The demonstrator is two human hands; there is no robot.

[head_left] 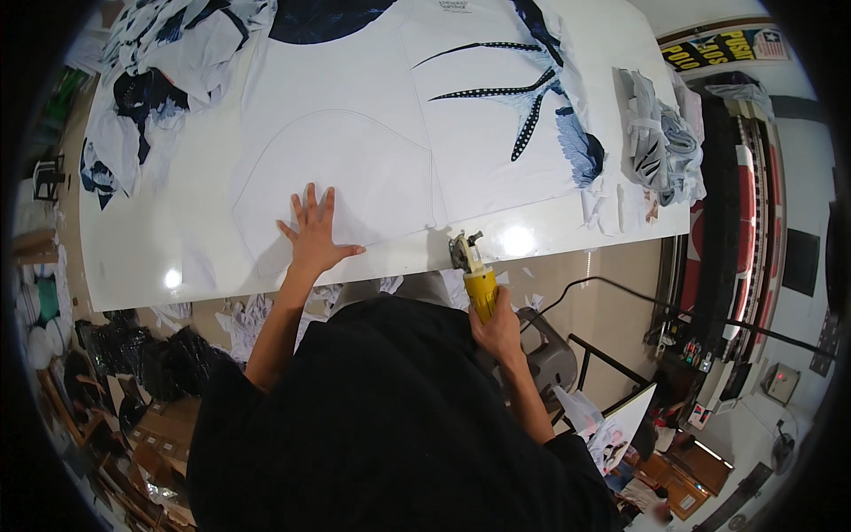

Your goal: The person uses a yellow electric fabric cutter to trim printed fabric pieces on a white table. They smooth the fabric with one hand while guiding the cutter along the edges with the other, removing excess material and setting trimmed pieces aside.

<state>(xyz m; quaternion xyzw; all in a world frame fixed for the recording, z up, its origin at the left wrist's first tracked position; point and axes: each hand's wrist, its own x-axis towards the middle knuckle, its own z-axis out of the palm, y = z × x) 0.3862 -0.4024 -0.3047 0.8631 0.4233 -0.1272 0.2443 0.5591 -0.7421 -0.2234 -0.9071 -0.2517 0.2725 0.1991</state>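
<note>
One white fabric panel, spread flat on a white table, a curved outline showing on its near part, dark spotted print on its right; the flat lay presumably leaves the edges plain to see. One left hand, palm down, fingers fanned, thumb out to the right, on the panel's near part; placed so, it would seem, to steady the cloth against slipping. One right hand, fingers wrapped round the body of a yellow handheld cutter, its metal head pointing far, over the table's near edge; the grip appears chosen to steer the head while the body stays outside the table. One dark cable, slack, off to the right, likely trailed there to clear the work. Relative position: the panel lies beneath the left hand and extends far and right of it; from the right hand it lies on the far side, well apart, the cutter between. The cutter's head sits just beside the panel's near edge; contact cannot be told.
</note>
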